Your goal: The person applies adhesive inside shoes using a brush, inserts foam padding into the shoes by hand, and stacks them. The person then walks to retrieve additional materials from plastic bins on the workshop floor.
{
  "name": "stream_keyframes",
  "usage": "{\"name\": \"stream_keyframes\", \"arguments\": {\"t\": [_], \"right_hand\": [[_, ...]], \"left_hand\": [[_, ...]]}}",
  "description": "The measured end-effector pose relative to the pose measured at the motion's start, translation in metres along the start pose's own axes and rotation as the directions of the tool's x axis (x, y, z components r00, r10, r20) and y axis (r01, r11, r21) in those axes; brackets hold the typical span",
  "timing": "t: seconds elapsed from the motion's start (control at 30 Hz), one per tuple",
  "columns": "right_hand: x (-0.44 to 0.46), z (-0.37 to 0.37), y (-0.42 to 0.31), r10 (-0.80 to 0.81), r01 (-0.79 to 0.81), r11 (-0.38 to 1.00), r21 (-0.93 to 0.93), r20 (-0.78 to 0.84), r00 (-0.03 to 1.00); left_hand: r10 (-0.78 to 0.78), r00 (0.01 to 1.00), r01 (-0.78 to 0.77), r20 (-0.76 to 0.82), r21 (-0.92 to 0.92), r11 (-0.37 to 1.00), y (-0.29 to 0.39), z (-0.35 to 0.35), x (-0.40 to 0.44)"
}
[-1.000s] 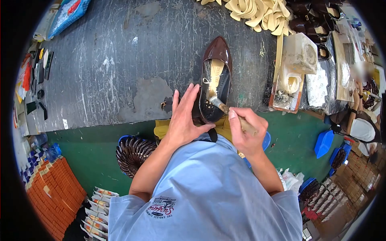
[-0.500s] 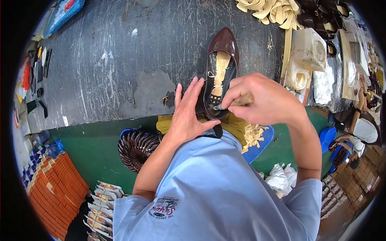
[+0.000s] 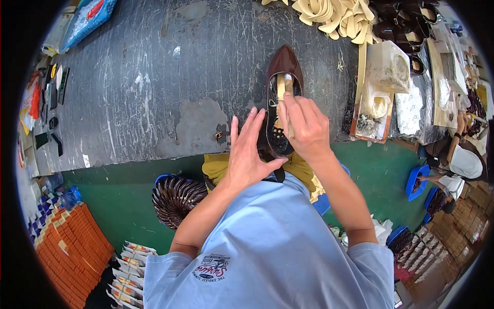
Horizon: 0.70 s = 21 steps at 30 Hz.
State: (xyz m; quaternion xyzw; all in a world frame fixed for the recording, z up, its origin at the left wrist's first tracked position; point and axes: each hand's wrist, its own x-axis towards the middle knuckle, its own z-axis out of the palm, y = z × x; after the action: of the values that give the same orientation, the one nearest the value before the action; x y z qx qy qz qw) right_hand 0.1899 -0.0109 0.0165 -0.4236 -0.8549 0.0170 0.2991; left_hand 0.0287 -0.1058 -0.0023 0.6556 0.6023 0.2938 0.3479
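A glossy dark brown pointed shoe [image 3: 286, 59] lies on the worktop's front edge, toe pointing away. Its heel end is closest to my body. My right hand [image 3: 304, 123] is closed around the handle of a brush [image 3: 288, 85], whose tip is inside the shoe toward the toe. A light insole strip [image 3: 280, 87] shows inside, partly covered by the brush and my fingers. My left hand [image 3: 249, 147] rests with fingers stretched along the shoe's left side and the thumb against its heel. A strap with a buckle [image 3: 219, 135] sticks out left of that hand.
Pale cut insoles [image 3: 334, 18] are heaped at the back. To the right stand a white plastic container [image 3: 388, 67] and several dark shoes [image 3: 404, 31]. A basket of shoes [image 3: 177, 198] sits below the front edge. Another person [image 3: 465, 159] is at far right.
My right hand has moved the brush from the shoe's heel end toward the toe. My left hand stays beside the heel. The view has shifted slightly.
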Motion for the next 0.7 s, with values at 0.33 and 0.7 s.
{"name": "stream_keyframes", "arguments": {"t": [0.33,0.7], "right_hand": [[-0.024,-0.031,-0.046,0.414,-0.385,0.901,0.203,-0.128,0.901],[-0.022,-0.091,-0.074,0.565,-0.592,0.73,0.34,0.187,0.804]], "left_hand": [[0.008,0.999,-0.01,-0.037,-0.05,0.999,-0.001,0.001,-0.002],[0.022,0.999,-0.024,-0.045,-0.043,0.999,0.0,0.001,-0.002]]}}
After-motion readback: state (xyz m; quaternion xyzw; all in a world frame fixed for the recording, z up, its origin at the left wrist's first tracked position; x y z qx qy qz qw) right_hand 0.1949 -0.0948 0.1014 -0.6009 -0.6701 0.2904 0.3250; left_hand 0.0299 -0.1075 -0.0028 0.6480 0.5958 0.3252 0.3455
